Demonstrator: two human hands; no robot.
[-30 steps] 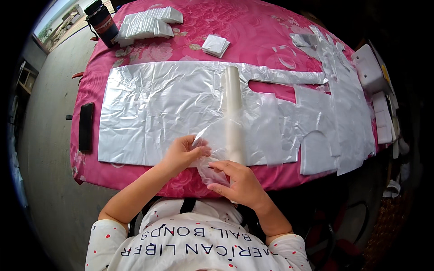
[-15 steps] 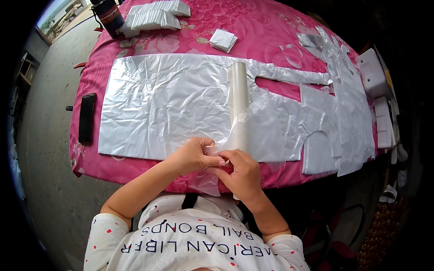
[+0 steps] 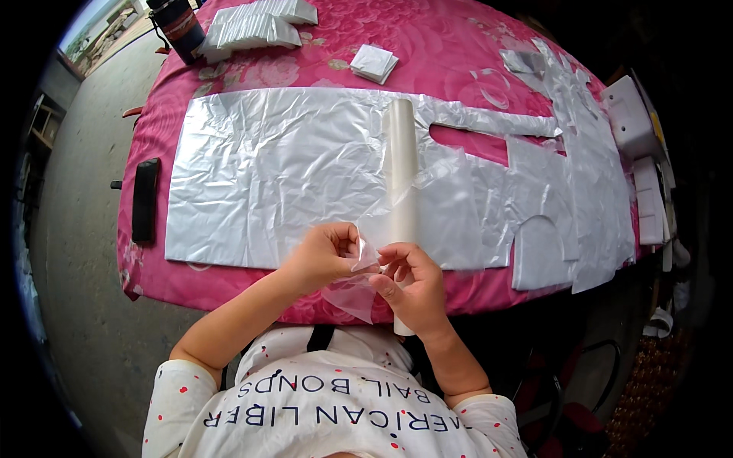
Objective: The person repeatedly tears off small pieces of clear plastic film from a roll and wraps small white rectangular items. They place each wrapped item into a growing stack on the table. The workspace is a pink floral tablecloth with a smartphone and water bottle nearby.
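A pale roll of clear plastic film (image 3: 402,141) lies across a stack of flat white plastic bags (image 3: 267,175), its near end past the table's front edge. Thin film hangs loose from the roll toward my hands. My left hand (image 3: 324,256) is closed, pinching the loose film edge (image 3: 365,256) between thumb and fingers. Just right of it, over the near part of the roll, my right hand (image 3: 414,286) has its thumb and forefinger apart, fingers curled, close to the film. A loose film flap (image 3: 351,298) droops below my left hand.
Pink flowered cloth (image 3: 443,46) covers the table. Folded white packets (image 3: 256,27) and a dark flask (image 3: 177,30) stand far left, a small packet stack (image 3: 374,62) far middle. At the left edge lies a black bar (image 3: 145,200); more plastic sheets (image 3: 595,191) and white boxes (image 3: 630,118) are right.
My hands have drawn slightly apart. The right fingers have spread from their pinch, while the left keeps the film edge. The film over the roll has shifted, and the roll's near end now shows.
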